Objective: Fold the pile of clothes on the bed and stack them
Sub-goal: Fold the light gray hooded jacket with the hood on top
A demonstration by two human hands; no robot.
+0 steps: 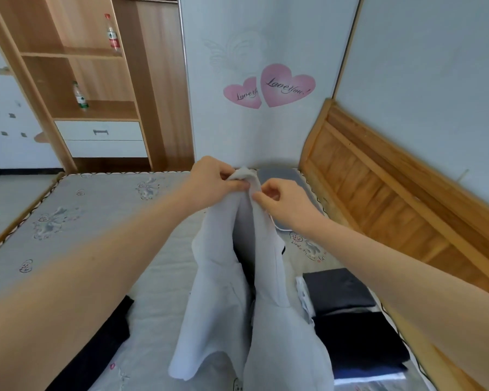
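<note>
Both hands are up over the bed: left hand grips the bunched top of a white garment, right hand pinches its edge just beside it. It hangs down toward the mattress. Right of it sits a stack of dark folded clothes, and a black piece lies left of it.

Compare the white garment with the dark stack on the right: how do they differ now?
The white garment is held up by the left hand and right hand, hanging unfolded. The dark stack lies folded flat on the bed, untouched. One is pale, the other dark. Both are clothes.
</note>
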